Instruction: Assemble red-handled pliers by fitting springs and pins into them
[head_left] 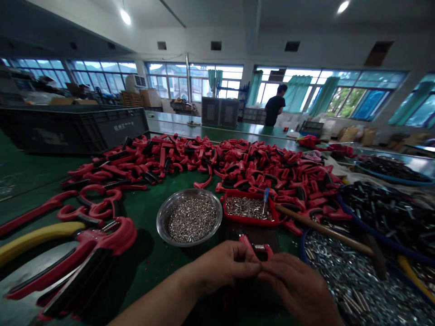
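In the lower middle, my left hand [228, 265] and my right hand [299, 283] meet at the fingertips, both closed in a pinch. A red plastic tool handle [247, 241] with a small coil spring [260, 247] across it shows just behind the fingers, and both hands are closed around its near end. My fingers hide whatever small part may be between them. Just beyond stands a red tray [250, 221] of small metal pins, with a blue-handled screwdriver [266, 195] in it. Left of that tray is a steel bowl [161, 222] full of tiny metal pieces.
A large heap of red and black handles [244, 158] spans the green table. Assembled tools [98, 240] lie at left, near a grey crate [78, 129]. At right, a hammer [326, 231] rests over a basin of metal parts [367, 276]. A person [274, 108] stands far back.
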Motion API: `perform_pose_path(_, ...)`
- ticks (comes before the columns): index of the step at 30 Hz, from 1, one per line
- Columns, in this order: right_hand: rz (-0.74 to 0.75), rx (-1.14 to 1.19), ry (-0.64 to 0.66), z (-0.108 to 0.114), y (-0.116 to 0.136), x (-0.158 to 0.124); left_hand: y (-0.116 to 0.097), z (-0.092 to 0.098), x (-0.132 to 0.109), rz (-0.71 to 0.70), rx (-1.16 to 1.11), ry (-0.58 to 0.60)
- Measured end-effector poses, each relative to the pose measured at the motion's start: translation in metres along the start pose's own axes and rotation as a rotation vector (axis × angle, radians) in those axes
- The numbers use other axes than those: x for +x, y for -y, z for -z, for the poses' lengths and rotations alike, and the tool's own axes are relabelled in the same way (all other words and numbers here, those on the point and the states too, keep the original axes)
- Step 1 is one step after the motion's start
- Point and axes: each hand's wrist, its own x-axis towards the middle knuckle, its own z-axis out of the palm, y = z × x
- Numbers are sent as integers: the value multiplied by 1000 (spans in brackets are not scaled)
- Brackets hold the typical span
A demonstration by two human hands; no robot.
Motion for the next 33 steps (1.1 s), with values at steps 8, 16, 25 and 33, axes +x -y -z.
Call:
perform_pose_path(8,-503,281,-83,-24,3,-3,7,-6,7,30,-123,-118)
perform_pose_path(16,-333,-119,-104,-30,-14,-5,-5,3,5,-195,182,-358)
perform_pose_path(25,-191,-415,70,-37,-17,0,-2,18,7,-319,651,-560)
perform_pose_path(33,-36,-652,179,-35,-10,9,-16,35,-7,-249,1285,-782)
